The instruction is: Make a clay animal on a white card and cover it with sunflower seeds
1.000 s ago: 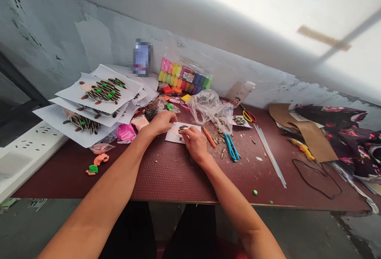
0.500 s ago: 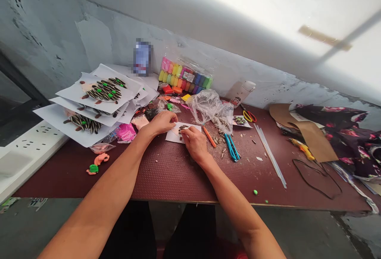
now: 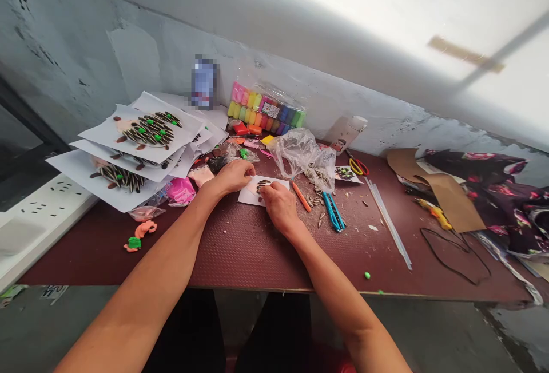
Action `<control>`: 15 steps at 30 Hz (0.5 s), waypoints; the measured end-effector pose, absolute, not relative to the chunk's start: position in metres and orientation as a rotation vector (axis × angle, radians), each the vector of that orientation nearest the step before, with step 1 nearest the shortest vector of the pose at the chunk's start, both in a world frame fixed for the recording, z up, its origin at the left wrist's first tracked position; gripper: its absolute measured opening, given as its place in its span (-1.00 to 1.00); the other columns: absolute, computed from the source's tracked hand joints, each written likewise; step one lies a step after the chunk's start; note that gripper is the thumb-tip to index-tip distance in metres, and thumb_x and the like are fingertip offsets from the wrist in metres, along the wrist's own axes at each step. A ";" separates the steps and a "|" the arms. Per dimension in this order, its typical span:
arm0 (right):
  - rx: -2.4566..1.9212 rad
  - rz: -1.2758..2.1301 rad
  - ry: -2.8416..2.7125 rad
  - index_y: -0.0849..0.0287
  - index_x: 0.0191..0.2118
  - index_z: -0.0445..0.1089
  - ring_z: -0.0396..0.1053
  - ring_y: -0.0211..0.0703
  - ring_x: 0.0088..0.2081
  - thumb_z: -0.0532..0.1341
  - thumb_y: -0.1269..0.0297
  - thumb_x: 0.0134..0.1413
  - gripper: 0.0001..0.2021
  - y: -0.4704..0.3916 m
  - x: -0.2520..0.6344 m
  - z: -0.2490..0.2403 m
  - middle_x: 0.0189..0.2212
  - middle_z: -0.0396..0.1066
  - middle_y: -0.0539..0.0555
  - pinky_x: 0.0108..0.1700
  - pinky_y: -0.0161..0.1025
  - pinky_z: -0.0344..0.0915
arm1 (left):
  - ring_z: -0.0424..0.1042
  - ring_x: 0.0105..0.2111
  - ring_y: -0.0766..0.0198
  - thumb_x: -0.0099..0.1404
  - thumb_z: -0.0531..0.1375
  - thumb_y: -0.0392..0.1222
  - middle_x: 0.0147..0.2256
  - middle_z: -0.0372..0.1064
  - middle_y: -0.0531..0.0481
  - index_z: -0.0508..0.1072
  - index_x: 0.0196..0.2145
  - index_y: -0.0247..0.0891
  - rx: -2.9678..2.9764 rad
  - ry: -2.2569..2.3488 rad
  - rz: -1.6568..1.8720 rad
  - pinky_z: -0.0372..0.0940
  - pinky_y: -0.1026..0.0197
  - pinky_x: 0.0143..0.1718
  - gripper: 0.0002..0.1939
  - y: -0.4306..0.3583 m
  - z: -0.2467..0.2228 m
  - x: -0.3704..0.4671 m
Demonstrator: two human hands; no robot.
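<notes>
A small white card (image 3: 252, 196) lies on the dark red table (image 3: 244, 253), with a pale clay shape and dark striped seeds on it. My left hand (image 3: 237, 175) rests at the card's upper left edge, its fingers curled together; whatever is between them is hidden. Over the right part of the card, my right hand (image 3: 278, 204) has its thumb and fingertips pinched beside the seeds, and what they hold is too small to name. Loose sunflower seeds (image 3: 318, 201) lie right of the card, near an orange tool (image 3: 301, 196) and a blue cutter (image 3: 333, 211).
Sheets with seed-covered hedgehog shapes (image 3: 148, 130) are stacked at the left. Coloured clay packs (image 3: 266, 111), a plastic bag (image 3: 295, 147) and a white bottle (image 3: 351, 133) stand behind. Scissors (image 3: 358, 167), clear sticks (image 3: 390, 224) and a yellow glue gun (image 3: 435, 213) lie right.
The view has shifted very slightly. Both hands stay at the card, with my right fingertips moved a little to the left.
</notes>
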State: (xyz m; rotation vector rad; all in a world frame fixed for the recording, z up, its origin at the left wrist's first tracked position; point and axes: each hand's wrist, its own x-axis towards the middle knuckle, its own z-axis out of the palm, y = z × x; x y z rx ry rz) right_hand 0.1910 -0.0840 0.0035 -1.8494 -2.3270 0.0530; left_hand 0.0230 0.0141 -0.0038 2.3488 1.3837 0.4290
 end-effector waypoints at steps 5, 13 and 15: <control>-1.886 0.044 -2.361 0.12 -0.13 0.56 0.32 -0.16 -0.22 0.06 0.33 0.40 -0.71 -0.084 0.188 0.008 -0.21 0.47 0.09 -0.34 -0.27 -0.04 | 0.53 -0.14 0.12 0.17 0.13 -0.41 -0.19 0.60 -0.10 0.64 -0.21 -0.26 2.344 1.399 0.431 0.35 0.23 -0.12 -0.68 0.015 -0.005 0.023; -1.884 0.023 -2.368 0.11 -0.14 0.55 0.32 -0.17 -0.22 0.05 0.32 0.40 -0.70 -0.084 0.187 0.008 -0.21 0.47 0.08 -0.34 -0.28 -0.02 | 0.53 -0.16 0.12 0.12 0.15 -0.43 -0.18 0.60 -0.11 0.63 -0.21 -0.28 2.359 1.392 0.417 0.36 0.22 -0.12 -0.67 0.014 -0.004 0.023; -1.884 0.021 -2.367 0.11 -0.14 0.56 0.33 -0.17 -0.21 0.05 0.32 0.40 -0.71 -0.084 0.188 0.007 -0.21 0.47 0.08 -0.33 -0.28 -0.01 | 0.53 -0.15 0.12 0.14 0.15 -0.42 -0.19 0.60 -0.11 0.63 -0.22 -0.27 2.364 1.389 0.427 0.36 0.23 -0.12 -0.69 0.014 -0.005 0.023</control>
